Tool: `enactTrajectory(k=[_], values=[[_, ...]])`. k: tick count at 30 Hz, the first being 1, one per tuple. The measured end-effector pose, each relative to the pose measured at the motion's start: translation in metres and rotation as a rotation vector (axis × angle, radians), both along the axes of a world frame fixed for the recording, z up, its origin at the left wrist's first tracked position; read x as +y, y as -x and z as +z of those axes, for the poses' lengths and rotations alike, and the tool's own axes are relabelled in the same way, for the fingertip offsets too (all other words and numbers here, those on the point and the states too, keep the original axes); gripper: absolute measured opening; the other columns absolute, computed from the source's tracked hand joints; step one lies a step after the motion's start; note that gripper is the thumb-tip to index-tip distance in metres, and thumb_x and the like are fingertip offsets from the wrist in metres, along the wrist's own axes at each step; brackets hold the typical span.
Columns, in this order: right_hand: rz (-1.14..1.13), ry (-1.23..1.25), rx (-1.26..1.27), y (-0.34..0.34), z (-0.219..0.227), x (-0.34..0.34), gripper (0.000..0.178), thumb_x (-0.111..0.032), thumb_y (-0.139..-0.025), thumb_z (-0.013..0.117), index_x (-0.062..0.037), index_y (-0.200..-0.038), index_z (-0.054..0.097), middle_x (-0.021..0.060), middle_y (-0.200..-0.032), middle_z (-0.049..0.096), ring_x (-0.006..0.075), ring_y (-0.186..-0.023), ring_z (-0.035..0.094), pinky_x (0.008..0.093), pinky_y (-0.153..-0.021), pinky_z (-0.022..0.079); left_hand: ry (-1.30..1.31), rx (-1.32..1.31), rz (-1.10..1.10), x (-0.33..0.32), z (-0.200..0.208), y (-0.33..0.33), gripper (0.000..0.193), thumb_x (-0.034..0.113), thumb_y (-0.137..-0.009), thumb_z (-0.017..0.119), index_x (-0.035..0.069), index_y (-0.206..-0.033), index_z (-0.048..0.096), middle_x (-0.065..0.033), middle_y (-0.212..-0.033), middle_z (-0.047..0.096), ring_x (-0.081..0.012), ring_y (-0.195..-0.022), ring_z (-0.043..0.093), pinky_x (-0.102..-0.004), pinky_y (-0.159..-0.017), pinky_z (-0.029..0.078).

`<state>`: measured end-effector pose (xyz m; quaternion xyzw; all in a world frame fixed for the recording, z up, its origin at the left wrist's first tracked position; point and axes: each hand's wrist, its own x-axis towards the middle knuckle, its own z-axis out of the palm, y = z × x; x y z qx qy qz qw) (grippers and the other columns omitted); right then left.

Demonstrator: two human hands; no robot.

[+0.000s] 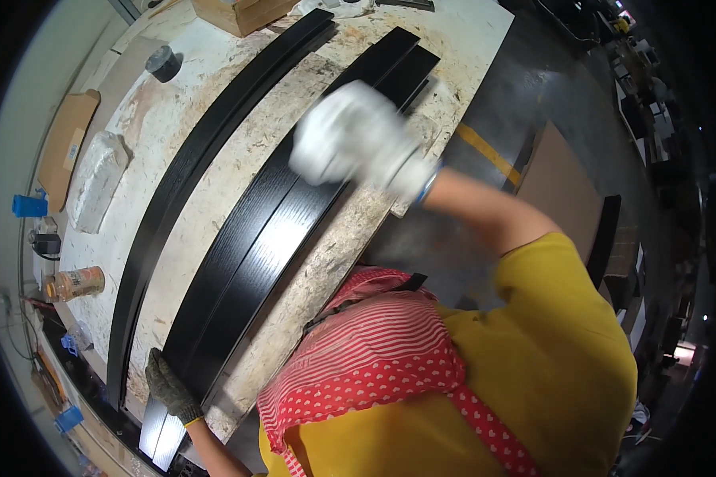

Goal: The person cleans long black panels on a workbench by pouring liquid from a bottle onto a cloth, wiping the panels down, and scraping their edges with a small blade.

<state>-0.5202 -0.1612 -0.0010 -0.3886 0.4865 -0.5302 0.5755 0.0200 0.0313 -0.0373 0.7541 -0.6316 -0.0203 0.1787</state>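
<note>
A long glossy black panel (250, 254) with a groove along its length lies slantwise on the worktable (374, 215). My left hand (171, 389), in a dark grey glove, rests on the panel's lower left end, its fingers stretched out flat toward the far edge. Over the panel's upper part is my right hand (354, 139), in a white glove and blurred by motion. It looks balled up; whatever it may hold cannot be made out, nor whether it touches the surface. Beyond the panel lies a second, narrower black strip (183, 179), roughly alongside it.
On the table's far side stand a dark round container (163, 63), a white wrapped block (99, 183) and an orange-capped bottle (75, 284). A cardboard box (239, 12) sits at the back. Right of the table, a large brown board (561, 191) stands on the floor.
</note>
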Motion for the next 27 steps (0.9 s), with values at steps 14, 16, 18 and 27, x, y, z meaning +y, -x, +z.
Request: enactTrajectory(k=[14,16,18,27], values=[[0.073,0.038,1.565,0.113,0.068,-0.022,0.025,-0.027,-0.094,0.055,-0.0072,-0.104,0.066,0.0129,-0.094,0.068,0.0263,-0.084,0.067,0.037,-0.079,0.054,0.017,-0.045,-0.019,0.013,0.012,0.011,0.032,0.015,-0.099,0.046,0.0,-0.123,0.061,-0.0169,-0.12,0.063,-0.0315,-0.111,0.058,-0.0409,-0.099,0.044],[-0.296,0.365,1.674,0.216,0.049,-0.033,0.013,-0.016,-0.09,0.057,-0.0059,-0.092,0.066,0.0129,-0.084,0.068,0.0246,-0.08,0.068,0.0363,-0.072,0.055,0.046,-0.053,-0.06,-0.013,0.011,0.024,0.031,0.015,-0.099,0.047,0.0,-0.122,0.061,-0.0164,-0.12,0.063,-0.0311,-0.11,0.059,-0.0406,-0.099,0.044],[-0.031,0.652,1.341,0.154,0.093,-0.026,0.02,-0.011,-0.089,0.049,-0.0081,-0.076,0.064,0.0076,-0.071,0.066,0.0189,-0.064,0.065,0.0322,-0.061,0.055,0.106,-0.034,-0.088,-0.022,0.02,0.039,0.03,0.015,-0.098,0.049,0.0,-0.12,0.062,-0.0155,-0.119,0.063,-0.0301,-0.11,0.059,-0.0398,-0.099,0.043],[0.407,0.135,-0.214,-0.005,0.009,0.013,0.014,-0.011,-0.09,0.05,-0.0031,-0.096,0.06,0.005,-0.072,0.061,0.014,-0.058,0.057,0.0242,-0.046,0.049,0.011,0.32,-0.267,-0.1,0.026,0.187,0.03,0.016,-0.099,0.048,0.001,-0.121,0.062,-0.0178,-0.117,0.065,-0.0302,-0.109,0.061,-0.0393,-0.098,0.045]])
